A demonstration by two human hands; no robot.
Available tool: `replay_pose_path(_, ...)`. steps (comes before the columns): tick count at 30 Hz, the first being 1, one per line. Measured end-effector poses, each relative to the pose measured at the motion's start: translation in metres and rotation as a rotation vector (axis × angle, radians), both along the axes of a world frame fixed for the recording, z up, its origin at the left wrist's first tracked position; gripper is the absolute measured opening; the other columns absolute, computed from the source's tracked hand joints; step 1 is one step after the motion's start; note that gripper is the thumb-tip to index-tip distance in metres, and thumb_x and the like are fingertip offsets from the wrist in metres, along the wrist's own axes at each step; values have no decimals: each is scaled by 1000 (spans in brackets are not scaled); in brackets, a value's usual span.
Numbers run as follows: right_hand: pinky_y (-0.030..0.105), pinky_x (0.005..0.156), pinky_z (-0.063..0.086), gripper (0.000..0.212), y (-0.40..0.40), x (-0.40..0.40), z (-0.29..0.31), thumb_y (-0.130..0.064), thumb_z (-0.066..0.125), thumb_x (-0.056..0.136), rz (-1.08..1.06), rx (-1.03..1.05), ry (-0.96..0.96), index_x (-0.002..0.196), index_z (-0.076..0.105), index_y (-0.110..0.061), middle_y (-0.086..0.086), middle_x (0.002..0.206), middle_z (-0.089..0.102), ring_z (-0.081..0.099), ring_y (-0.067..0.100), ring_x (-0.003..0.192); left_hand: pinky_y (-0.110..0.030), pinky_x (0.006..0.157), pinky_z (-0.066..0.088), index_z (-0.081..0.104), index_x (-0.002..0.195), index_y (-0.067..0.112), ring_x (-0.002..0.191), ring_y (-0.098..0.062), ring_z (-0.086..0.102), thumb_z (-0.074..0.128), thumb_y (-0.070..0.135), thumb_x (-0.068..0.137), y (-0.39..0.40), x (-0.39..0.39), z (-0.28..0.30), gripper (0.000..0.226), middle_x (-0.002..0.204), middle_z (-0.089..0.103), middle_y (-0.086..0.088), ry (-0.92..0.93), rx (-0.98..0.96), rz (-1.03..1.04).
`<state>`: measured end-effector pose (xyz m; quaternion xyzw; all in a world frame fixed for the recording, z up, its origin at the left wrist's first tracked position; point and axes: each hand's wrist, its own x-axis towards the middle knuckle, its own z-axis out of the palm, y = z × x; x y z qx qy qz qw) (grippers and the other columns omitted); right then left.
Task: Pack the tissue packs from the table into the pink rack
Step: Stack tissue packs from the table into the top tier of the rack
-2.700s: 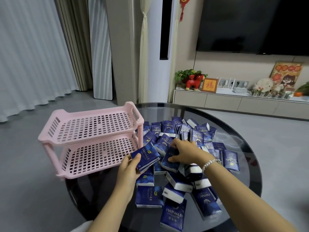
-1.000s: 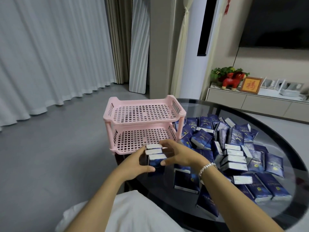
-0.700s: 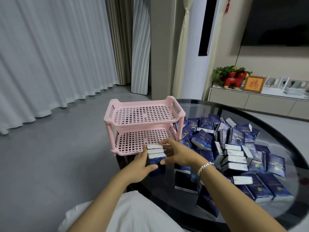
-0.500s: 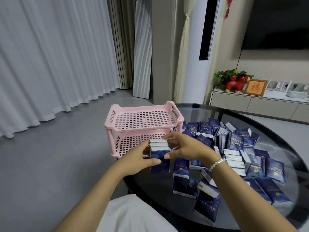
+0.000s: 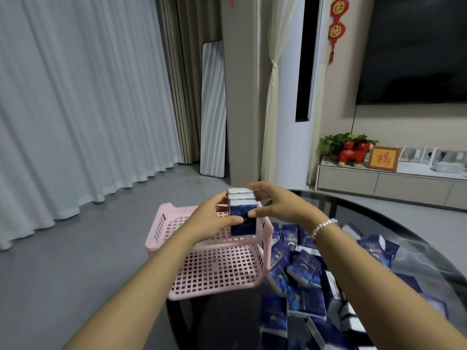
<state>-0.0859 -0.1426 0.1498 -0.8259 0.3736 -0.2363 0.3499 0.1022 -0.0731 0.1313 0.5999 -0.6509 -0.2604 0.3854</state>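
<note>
Raised from the table, three stacked packs (image 5: pixel 242 213) gripped by both hands (image 5: pixel 241 217) now hang over the pink rack's (image 5: pixel 161 223) bare top tier.

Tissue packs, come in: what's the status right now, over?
Both hands, left and right, grip a bundle of three tissue packs. Bundle held above pink rack's top shelf. Both shelves bare; nothing blocking. Pile waits on table.

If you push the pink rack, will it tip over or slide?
The pink rack is probably light: it is thin plastic lattice and both tiers look empty, so a push would likely slide it on the glossy table. Standing on narrow legs near the table's edge, it might tip or fall off.
</note>
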Motion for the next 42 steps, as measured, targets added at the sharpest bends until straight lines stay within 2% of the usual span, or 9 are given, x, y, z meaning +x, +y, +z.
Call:
replay_pose_path(5, 24, 103, 33, 71, -47, 12, -19, -17, 72, 80, -57, 33, 62, 141, 36, -20, -1, 141, 47, 44, 12, 128, -31, 101, 44, 40, 137, 27, 111, -10, 57, 74, 6, 79, -53, -2, -24, 71, 131, 56, 5, 97, 36, 44)
replay_pose_path(11, 41, 111, 33, 71, -71, 20, -37, -20, 68, 83, -91, -21, 131, 144, 31, -25, -1, 144, 42, 38, 17, 134, -32, 107, 38, 5, 152, 33, 132, -15, 43, 66, 14, 88, -80, -4, -44, 91, 151, 35, 4, 80, 89, 33)
replay_pose_path(15, 47, 107, 37, 72, -74, 25, -44, -29, 65, 84, -111, -77, 173, 144, 26, -34, 4, 144, 41, 32, 22, 135, -24, 98, 38, 18, 150, 32, 130, -15, 44, 61, 14, 91, -85, 0, -48, 75, 150, 37, 0, -36, 58, 35)
replay_pose_path(20, 49, 108, 33, 63, -76, 27, -49, -37, 61, 86, -102, -134, 202, 139, 30, -49, -3, 141, 45, 30, 20, 133, -24, 101, 35, 20, 149, 34, 133, -16, 38, 60, 20, 92, -83, 6, -49, 70, 152, 33, 1, -119, 44, 27)
replay_pose_path(23, 50, 102, 41, 61, -75, 25, -48, -40, 62, 85, -101, -114, 229, 137, 32, -51, 0, 137, 47, 39, 24, 128, -25, 98, 35, 11, 149, 40, 132, -17, 40, 55, 24, 95, -81, 6, -48, 72, 152, 35, 1, -130, 96, -11)
replay_pose_path(27, 49, 109, 32, 65, -71, 21, -42, -34, 59, 89, -81, -143, 277, 145, 25, -39, -4, 148, 35, 25, 23, 136, -25, 100, 33, 0, 150, 39, 138, -18, 34, 54, 29, 95, -81, 4, -43, 78, 157, 25, 3, -142, 150, -24)
replay_pose_path(30, 47, 109, 33, 68, -69, 20, -43, -35, 60, 88, -72, -134, 240, 144, 22, -45, -4, 149, 34, 24, 23, 138, -32, 109, 33, -8, 149, 40, 140, -18, 31, 57, 32, 93, -79, 4, -41, 86, 159, 17, 3, -90, 162, -18)
replay_pose_path(38, 47, 109, 35, 67, -62, 20, -50, -36, 63, 86, -75, -130, 119, 141, 27, -48, -9, 146, 40, 31, 21, 136, -36, 112, 29, 1, 153, 30, 144, -19, 22, 57, 27, 94, -66, 1, -38, 81, 160, 10, 0, -51, 67, 45)
replay_pose_path(42, 30, 105, 31, 58, -40, 15, -49, -32, 61, 88, -150, -190, 34, 141, 36, -37, -12, 135, 45, 32, 13, 129, -25, 102, 30, 24, 149, 27, 137, -11, 32, 53, 27, 96, -49, -6, -35, 61, 153, 24, 3, -25, -61, 127)
